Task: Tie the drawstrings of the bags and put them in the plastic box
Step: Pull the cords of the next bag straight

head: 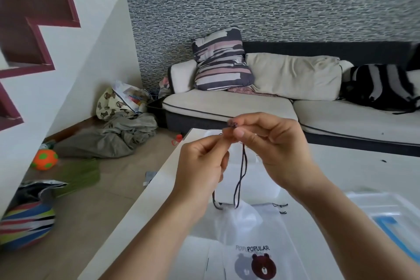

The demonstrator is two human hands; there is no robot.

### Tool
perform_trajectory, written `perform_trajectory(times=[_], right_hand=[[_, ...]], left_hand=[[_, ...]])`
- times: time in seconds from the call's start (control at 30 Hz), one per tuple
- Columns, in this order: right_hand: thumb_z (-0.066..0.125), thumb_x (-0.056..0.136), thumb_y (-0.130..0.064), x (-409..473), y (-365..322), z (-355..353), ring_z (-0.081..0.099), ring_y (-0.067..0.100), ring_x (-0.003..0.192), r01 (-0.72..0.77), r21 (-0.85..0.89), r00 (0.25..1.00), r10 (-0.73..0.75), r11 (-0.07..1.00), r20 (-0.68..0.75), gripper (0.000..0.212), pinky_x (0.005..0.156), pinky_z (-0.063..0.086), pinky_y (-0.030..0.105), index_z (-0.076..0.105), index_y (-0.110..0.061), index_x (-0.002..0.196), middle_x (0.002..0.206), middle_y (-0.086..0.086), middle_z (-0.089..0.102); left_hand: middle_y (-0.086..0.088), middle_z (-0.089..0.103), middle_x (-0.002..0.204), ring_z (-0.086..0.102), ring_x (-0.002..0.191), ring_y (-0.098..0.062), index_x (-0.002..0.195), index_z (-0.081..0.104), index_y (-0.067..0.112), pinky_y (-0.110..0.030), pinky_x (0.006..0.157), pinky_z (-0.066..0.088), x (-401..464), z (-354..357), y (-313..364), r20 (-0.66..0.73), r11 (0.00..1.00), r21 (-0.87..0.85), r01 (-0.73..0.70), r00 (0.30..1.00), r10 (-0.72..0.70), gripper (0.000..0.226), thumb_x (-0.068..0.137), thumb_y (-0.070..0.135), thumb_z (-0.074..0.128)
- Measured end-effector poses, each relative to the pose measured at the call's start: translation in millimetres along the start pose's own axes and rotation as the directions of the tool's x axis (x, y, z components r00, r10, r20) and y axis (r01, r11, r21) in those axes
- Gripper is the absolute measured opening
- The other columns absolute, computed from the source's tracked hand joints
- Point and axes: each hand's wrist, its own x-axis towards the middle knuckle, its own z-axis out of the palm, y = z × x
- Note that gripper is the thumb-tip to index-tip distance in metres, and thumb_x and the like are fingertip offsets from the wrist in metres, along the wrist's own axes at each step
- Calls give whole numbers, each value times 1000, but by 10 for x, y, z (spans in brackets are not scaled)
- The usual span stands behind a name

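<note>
A translucent white drawstring bag [238, 213] hangs by its dark drawstrings [241, 173] above the white table [145, 202]. My left hand [202, 166] and my right hand [270, 143] are raised side by side, and both pinch the upper ends of the drawstrings, where a small knot shows at the fingertips. Below them lie flat white bags [252, 254] printed with a brown bear and the word POPULAR. A clear plastic box [386, 211] with something blue inside stands at the right on the table.
A cream sofa [250, 102] with cushions stands behind the table. On the floor at the left lie a grey heap of cloth [109, 136], an orange ball [44, 159], a striped ball [25, 223] and bags.
</note>
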Motion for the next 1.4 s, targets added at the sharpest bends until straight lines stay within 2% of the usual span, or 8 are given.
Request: perform_trajectory(times=[0.07,0.17,0.33,0.5,0.77,0.97,1.2,1.4], right_hand=[[75,84,-10,0,37,41,66,3,75,15,-83,1000,-16,996,-15,9,60,48,24,77,-18,85,93,0,76],[76,82,-5,10,76,57,65,4,86,-94,14,995,95,995,-34,7,66,46,14,78,-12,82,98,2,71],[71,90,-11,4,145,-30,66,28,79,-263,44,965,262,964,22,11,81,53,54,78,-4,93,84,14,75],[54,102,-11,1,106,-91,66,27,68,-303,15,944,298,953,143,23,76,55,35,74,2,102,70,19,67],[71,88,-2,-10,99,-80,60,8,61,-256,-145,966,248,956,-67,14,64,54,22,79,-14,87,67,1,72],[71,78,-8,-11,99,-74,62,22,65,-418,397,900,433,818,54,15,70,57,29,74,0,91,71,13,67],[79,83,-10,-9,89,-85,61,13,64,-404,35,904,405,914,-139,22,64,50,27,73,-14,104,74,8,74],[82,80,-18,-82,58,-30,64,11,66,-606,-188,743,635,773,211,35,63,51,21,71,-16,113,82,9,77]], left_hand=[[2,29,58,21,49,-11,64,64,21,-19,42,19,-10,16,2,77,998,-7,56,995,-56,34,96,31,61],[5,26,60,15,50,-10,84,56,16,-19,40,15,-18,14,16,169,986,-101,130,979,-111,22,103,23,49],[1,33,63,21,47,-8,67,64,21,-18,39,15,-19,8,34,252,970,-123,212,952,-176,33,94,30,48],[-1,47,59,41,46,-11,67,59,11,-19,37,28,-24,39,-33,177,979,-92,181,971,-163,32,92,30,66],[-6,61,63,59,53,-16,84,72,-3,-23,44,42,-35,75,-28,182,989,-8,150,972,-146,41,91,37,65],[-6,58,59,57,49,-17,70,64,10,-22,42,42,-31,4,-33,218,990,-49,131,969,-117,32,89,35,62],[-9,71,76,60,57,-14,84,78,12,-20,46,44,67,-29,-108,30,972,-149,181,983,-179,34,103,23,51],[0,71,80,45,45,-1,91,79,13,-10,34,29,124,-169,17,280,765,-457,453,890,-360,27,92,30,58]])
